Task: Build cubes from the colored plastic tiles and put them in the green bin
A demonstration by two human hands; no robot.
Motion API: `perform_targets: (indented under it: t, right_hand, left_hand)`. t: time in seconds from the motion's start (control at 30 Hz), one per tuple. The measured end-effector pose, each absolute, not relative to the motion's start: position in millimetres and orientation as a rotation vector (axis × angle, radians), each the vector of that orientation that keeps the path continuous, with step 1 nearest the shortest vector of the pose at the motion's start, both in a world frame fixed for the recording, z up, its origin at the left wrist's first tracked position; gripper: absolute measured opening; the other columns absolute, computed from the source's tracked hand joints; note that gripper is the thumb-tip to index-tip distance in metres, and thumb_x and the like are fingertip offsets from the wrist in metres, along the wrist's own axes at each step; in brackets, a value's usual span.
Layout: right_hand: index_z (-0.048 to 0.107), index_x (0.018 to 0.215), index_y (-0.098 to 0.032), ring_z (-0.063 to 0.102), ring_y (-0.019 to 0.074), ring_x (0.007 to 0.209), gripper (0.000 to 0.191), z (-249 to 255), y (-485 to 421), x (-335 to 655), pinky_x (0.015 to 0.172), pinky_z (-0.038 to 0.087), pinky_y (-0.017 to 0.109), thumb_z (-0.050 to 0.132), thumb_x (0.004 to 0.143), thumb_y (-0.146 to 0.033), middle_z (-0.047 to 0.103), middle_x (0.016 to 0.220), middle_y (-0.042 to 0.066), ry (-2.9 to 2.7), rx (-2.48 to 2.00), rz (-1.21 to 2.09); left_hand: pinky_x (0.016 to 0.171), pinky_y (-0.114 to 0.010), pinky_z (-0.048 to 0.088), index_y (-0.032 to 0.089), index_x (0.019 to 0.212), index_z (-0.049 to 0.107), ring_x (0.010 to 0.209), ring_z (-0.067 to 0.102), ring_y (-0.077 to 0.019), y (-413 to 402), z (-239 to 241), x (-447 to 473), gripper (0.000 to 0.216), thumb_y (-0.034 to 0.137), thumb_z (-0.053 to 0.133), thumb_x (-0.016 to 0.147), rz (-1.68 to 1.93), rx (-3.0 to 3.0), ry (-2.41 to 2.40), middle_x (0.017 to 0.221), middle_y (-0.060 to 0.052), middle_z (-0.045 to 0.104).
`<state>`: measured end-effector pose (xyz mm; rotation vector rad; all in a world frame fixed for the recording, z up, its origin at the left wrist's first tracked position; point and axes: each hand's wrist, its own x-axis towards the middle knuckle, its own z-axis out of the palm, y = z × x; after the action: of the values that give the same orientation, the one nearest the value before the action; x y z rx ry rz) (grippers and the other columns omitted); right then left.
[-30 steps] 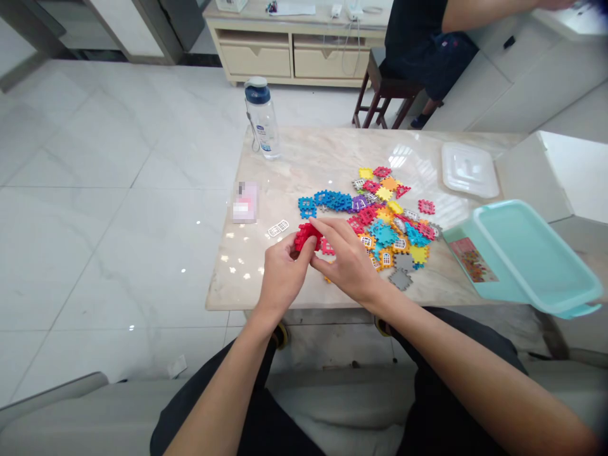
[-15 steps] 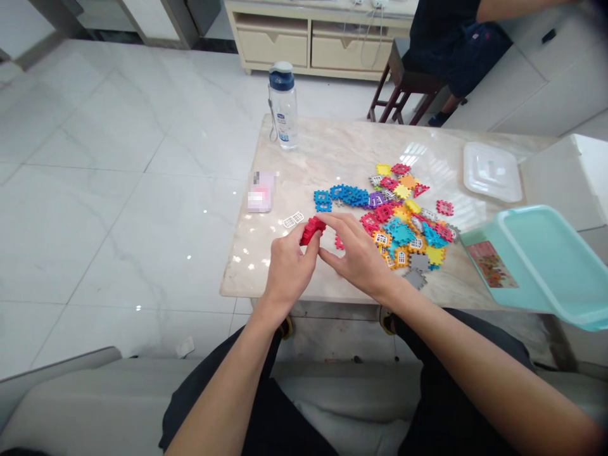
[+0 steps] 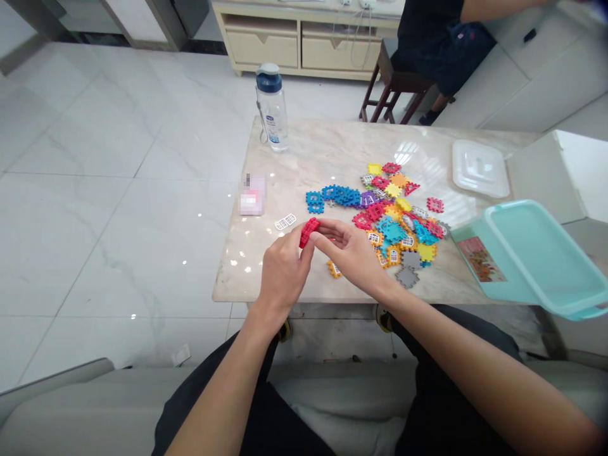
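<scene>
Several red interlocking building tiles, stacked face to face, are pinched in my left hand, just above the table's near half. My right hand closes on the stack's right side, thumb against it and fingers curled behind. Beyond my hands lie white window-frame pieces and a row of blue tiles. An orange tile shows partly under my right hand. To the right spreads a loose heap of tiles in red, yellow, teal, orange and grey.
A water bottle stands at the table's far left corner, with a blurred pink item nearer. On the right are a mint-green bin and a translucent lid. A person sits on a stool behind the table.
My right hand has turned, its thumb now lying against the red stack. The stack has tilted in my fingers. An orange tile has come into sight below my right hand. The view has shifted slightly.
</scene>
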<state>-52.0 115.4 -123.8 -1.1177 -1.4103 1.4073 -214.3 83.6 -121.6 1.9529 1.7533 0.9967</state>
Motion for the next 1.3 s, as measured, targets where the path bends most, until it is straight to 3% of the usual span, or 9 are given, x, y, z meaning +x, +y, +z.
perform_targets:
  t: [0.17, 0.63, 1.13, 1.23, 1.3]
  right_hand:
    - [0.081, 0.126, -0.023, 0.082, 0.0253, 0.112, 0.042, -122.5, 114.5, -55.8, 0.111, 0.066, 0.048, 0.082, 0.095, -0.051, 0.085, 0.124, 0.008, -1.301, -1.088, 1.427]
    - [0.080, 0.133, -0.025, 0.081, 0.0271, 0.118, 0.042, -119.2, 109.0, -58.5, 0.116, 0.064, 0.052, 0.082, 0.096, -0.045, 0.083, 0.131, 0.006, -1.307, -1.039, 1.444]
    - [0.078, 0.138, -0.027, 0.081, 0.0282, 0.118, 0.041, -122.5, 109.3, -57.0, 0.112, 0.066, 0.053, 0.078, 0.101, -0.046, 0.083, 0.132, 0.007, -1.420, -1.025, 1.416]
    - [0.072, 0.148, -0.027, 0.080, 0.0298, 0.121, 0.046, -123.4, 115.3, -46.5, 0.112, 0.065, 0.055, 0.074, 0.105, -0.044, 0.080, 0.138, 0.010, -1.642, -1.081, 1.240]
    - [0.063, 0.158, -0.027, 0.072, 0.0326, 0.135, 0.054, -122.3, 119.6, -37.3, 0.120, 0.059, 0.059, 0.073, 0.106, -0.038, 0.072, 0.150, 0.014, -1.900, -1.101, 0.980]
  left_hand:
    - [0.084, -0.034, 0.055, 0.018, 0.136, 0.076, 0.096, 0.081, -0.0276, 85.3, -124.2, -210.1, 0.039, 0.042, 0.055, 0.114, 0.938, 1.981, 1.850, 0.108, -0.014, 0.085]
    - [0.095, -0.035, 0.060, 0.021, 0.137, 0.077, 0.103, 0.082, -0.0252, 80.2, -118.6, -217.3, 0.039, 0.044, 0.059, 0.112, 1.067, 1.950, 1.770, 0.120, -0.012, 0.086]
    - [0.087, -0.037, 0.057, 0.021, 0.136, 0.079, 0.097, 0.082, -0.0283, 76.4, -115.6, -220.2, 0.040, 0.045, 0.059, 0.112, 1.015, 1.976, 1.841, 0.112, -0.014, 0.087]
    - [0.079, -0.034, 0.055, 0.022, 0.128, 0.081, 0.086, 0.080, -0.0255, 81.2, -111.2, -223.2, 0.035, 0.045, 0.064, 0.109, 0.985, 1.832, 1.830, 0.102, -0.009, 0.087]
    - [0.077, -0.032, 0.055, 0.023, 0.117, 0.083, 0.084, 0.079, -0.0234, 85.1, -109.1, -224.8, 0.029, 0.044, 0.066, 0.107, 1.013, 1.678, 1.754, 0.097, -0.006, 0.086]
